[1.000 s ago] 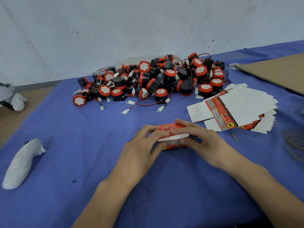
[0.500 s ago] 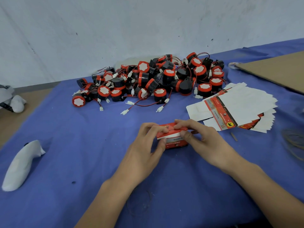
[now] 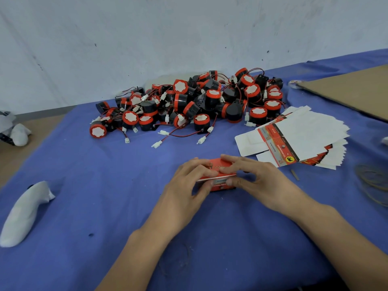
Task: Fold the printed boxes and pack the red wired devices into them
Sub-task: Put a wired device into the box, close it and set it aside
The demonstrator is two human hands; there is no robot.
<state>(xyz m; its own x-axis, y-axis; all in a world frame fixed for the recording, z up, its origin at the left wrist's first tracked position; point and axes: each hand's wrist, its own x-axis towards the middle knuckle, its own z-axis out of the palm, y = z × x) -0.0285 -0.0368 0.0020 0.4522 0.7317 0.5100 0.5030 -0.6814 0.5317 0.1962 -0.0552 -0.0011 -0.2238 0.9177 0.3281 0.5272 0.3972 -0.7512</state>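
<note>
A small red printed box (image 3: 218, 177) sits on the blue cloth at the table's middle, its top flap partly down. My left hand (image 3: 186, 185) grips its left end, fingers over the top and thumb at the front. My right hand (image 3: 258, 181) holds the right end, fingers pressing the flap and thumb against the front face. What is inside the box is hidden. Behind lies a heap of red and black wired devices (image 3: 195, 103) with white connectors. A fanned stack of flat printed boxes (image 3: 302, 139) lies to the right.
A white plastic-wrapped object (image 3: 25, 213) lies at the left. A brown cardboard sheet (image 3: 352, 89) covers the far right corner. Rubber bands (image 3: 373, 181) lie near the right edge. A white wall stands behind the table.
The box's white-edged flap has come down closer to the box. My right thumb has moved to the front face; both hands stay on the box.
</note>
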